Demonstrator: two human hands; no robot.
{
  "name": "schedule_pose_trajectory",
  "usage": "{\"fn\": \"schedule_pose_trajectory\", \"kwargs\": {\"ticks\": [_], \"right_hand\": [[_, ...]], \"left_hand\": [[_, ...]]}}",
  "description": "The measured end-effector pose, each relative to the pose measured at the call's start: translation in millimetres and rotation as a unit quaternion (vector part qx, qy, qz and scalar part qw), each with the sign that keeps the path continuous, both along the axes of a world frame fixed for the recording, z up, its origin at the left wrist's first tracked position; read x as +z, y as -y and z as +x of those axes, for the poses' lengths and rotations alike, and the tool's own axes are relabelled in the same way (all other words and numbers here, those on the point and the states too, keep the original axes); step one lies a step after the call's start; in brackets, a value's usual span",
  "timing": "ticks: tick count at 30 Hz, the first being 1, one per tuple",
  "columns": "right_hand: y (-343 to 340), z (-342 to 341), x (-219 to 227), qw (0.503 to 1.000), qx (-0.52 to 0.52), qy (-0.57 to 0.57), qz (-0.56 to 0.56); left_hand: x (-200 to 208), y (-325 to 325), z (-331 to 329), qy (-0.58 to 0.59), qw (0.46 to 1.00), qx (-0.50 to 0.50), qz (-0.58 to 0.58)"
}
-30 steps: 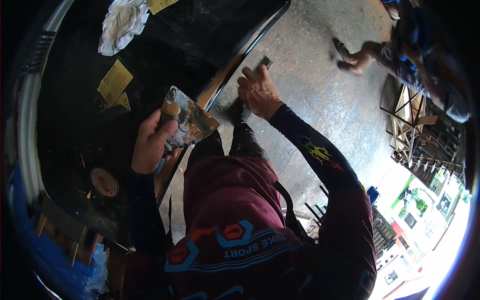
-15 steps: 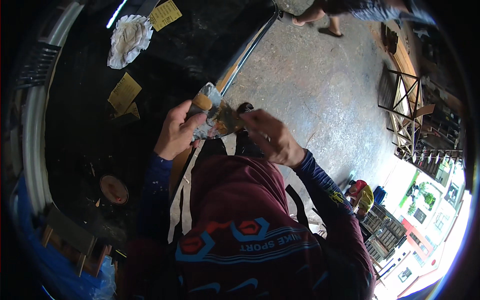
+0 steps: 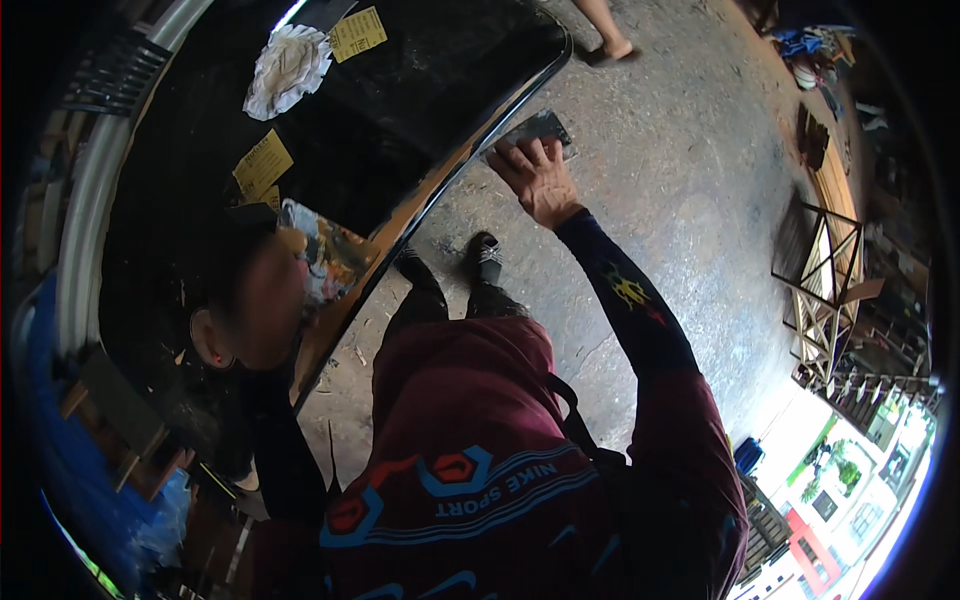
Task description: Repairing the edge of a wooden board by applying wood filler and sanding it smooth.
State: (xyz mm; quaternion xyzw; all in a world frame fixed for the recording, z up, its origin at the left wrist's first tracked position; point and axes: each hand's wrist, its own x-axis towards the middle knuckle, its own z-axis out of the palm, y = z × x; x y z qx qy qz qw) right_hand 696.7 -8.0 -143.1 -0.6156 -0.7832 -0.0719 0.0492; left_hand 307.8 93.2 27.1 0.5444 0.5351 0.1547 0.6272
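Note:
My left hand (image 3: 268, 300) is smeared by motion over the black panel. It grips a flat plate (image 3: 338, 250) daubed with grey, white and tan smears. Out past the panel's edge, my right hand (image 3: 545, 185) holds a dark flat rectangular blade (image 3: 543, 130), fingers pressed along its near side. That blade lies close beside the bare brown edge (image 3: 430, 192) of the glossy black panel (image 3: 390, 100); whether they touch I cannot tell. A round lid-like thing (image 3: 208, 340) is partly hidden behind my left hand.
A crumpled white cloth (image 3: 288, 72) and yellow paper pieces (image 3: 262, 163) lie on the panel. Another person's leg (image 3: 605, 30) stands on the concrete floor (image 3: 650, 200) beyond it. Metal frames (image 3: 822, 290) stand at the right, blue sheeting (image 3: 70, 430) at the lower left.
My hands have parted. The right hand has moved away from the smeared plate, up and out beside the panel's far edge; the left hand has carried the plate left over the panel.

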Motion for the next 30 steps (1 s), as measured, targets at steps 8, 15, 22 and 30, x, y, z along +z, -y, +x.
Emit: {"fn": "schedule_pose_trajectory", "kwargs": {"ticks": [8, 15, 22, 30], "right_hand": [[-28.8, 19.2, -14.0, 0.992, 0.104, 0.063, 0.016], [-31.8, 19.4, -19.6, 0.991, 0.123, 0.047, 0.028], [-29.9, 12.1, -24.9, 0.992, 0.113, 0.047, 0.013], [-34.5, -2.3, 13.7, 0.978, 0.083, 0.100, -0.166]], "left_hand": [[1.1, 62.7, 10.9, -0.002, 0.991, 0.109, -0.080], [2.2, 70.7, 13.0, 0.013, 0.987, 0.137, -0.084], [4.0, 63.4, 20.0, -0.001, 0.989, 0.120, -0.091], [0.1, 54.5, 26.2, 0.022, 0.992, 0.099, -0.079]]}}
